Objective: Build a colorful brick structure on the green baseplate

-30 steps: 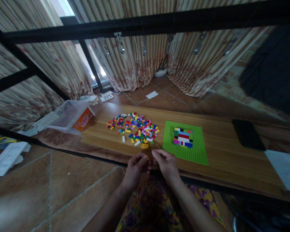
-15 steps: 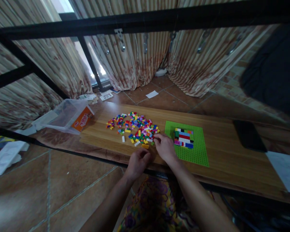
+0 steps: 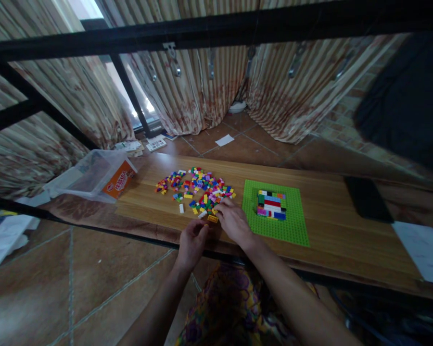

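A pile of small coloured bricks (image 3: 198, 190) lies on the wooden table (image 3: 328, 211). To its right is a green baseplate (image 3: 292, 226) carrying a low block of stacked bricks (image 3: 272, 205). My right hand (image 3: 231, 222) reaches into the near right edge of the pile, fingers curled down onto the bricks. An orange brick (image 3: 212, 219) lies just left of it. My left hand (image 3: 192, 240) rests at the table's front edge, fingers curled in; what it holds is hidden.
A clear plastic tub (image 3: 94, 175) with an orange label lies tipped at the table's left end. A black phone (image 3: 368, 204) and a white sheet (image 3: 424, 250) lie at the right. A black metal frame bar (image 3: 216, 31) crosses overhead; curtains hang behind.
My right hand left my left hand at the table's edge and reached forward to the pile's near right edge. My left hand stayed low at the front edge.
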Demonstrator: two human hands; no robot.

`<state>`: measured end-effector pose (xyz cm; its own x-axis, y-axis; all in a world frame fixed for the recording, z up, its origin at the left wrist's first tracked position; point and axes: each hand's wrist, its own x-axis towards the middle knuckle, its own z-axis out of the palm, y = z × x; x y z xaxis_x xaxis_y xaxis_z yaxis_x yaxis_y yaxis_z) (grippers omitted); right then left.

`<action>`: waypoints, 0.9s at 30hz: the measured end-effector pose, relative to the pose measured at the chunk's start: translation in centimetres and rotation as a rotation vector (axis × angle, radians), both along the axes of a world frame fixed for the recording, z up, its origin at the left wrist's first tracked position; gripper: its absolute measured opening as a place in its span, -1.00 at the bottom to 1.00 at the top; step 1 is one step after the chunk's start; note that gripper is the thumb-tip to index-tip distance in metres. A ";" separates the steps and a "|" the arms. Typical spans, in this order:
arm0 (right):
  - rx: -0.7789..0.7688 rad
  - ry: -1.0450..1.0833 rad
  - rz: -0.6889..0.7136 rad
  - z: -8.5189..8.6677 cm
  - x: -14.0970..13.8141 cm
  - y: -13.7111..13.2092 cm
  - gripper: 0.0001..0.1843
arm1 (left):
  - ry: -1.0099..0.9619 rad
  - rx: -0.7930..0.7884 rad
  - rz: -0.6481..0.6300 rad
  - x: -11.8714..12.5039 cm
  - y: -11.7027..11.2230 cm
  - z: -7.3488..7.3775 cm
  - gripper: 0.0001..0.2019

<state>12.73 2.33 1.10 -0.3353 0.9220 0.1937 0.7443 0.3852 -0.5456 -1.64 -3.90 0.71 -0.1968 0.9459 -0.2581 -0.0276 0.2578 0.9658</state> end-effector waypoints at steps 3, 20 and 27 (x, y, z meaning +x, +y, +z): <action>0.015 -0.034 -0.006 -0.4 -0.1 0.1 -0.86 | -0.004 -0.001 0.009 0.0 0.0 -0.1 -0.78; 0.020 -0.089 0.041 0.1 -0.2 0.9 -0.89 | 0.185 0.026 -0.039 -0.2 0.1 -0.5 -0.72; 0.051 -0.103 0.065 -0.2 -0.7 1.2 -0.78 | 0.261 0.068 -0.069 -0.5 0.1 -1.1 -0.72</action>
<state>12.04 3.58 0.94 -0.4143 0.8875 0.2015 0.7681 0.4598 -0.4457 -2.17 -3.80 -0.39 -0.1829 0.9727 -0.1427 0.2397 0.1849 0.9531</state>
